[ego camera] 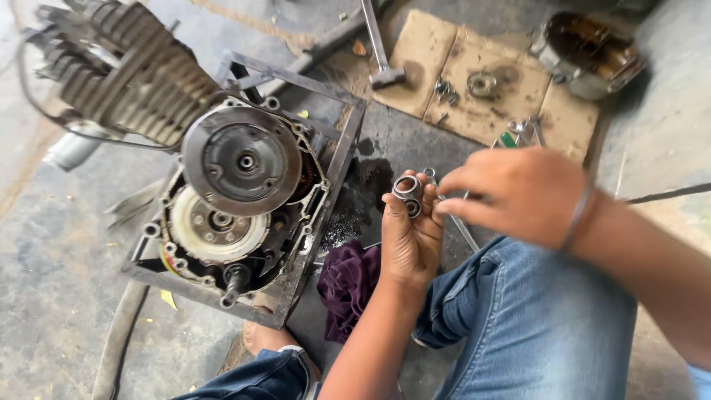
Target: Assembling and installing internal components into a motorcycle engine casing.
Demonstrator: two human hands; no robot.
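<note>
Bearings (408, 194) in left hand (409, 237)

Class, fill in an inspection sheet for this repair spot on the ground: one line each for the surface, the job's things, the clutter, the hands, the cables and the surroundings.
Surface: stained concrete floor, with flattened cardboard laid at the top.
Job's things: two metal rings, likely bearings, in the left hand; an opened engine with its round clutch exposed, sitting in a metal frame.
Clutter: purple rag, hammer, small parts on the cardboard, a metal bowl of parts.
Hands: left hand palm up under the rings; right hand reaching toward them, a bangle at the wrist.
Cables: one dark cable looping by the cylinder fins.
Surroundings: the person's knees in blue jeans.
</note>
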